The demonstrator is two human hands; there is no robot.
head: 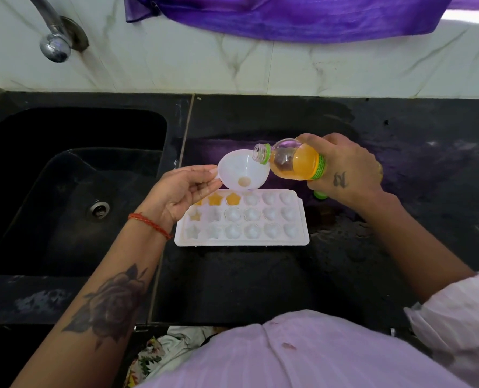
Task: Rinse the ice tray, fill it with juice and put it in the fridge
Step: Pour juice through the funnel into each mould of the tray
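1. While our right hand clamps the tilted clear plastic juice bottle, our left hand pinches the white plastic funnel.
2. On the black counter, the white plastic ice tray has four cells filled; most, plus the fridge, remain.

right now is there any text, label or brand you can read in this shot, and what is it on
Nothing here can be read.
juice bottle: its green label band carries small red print, too small and blurred to read.
right hand: a dark tattoo mark on its back, not legible as any word.
ice tray, funnel: no markings visible.
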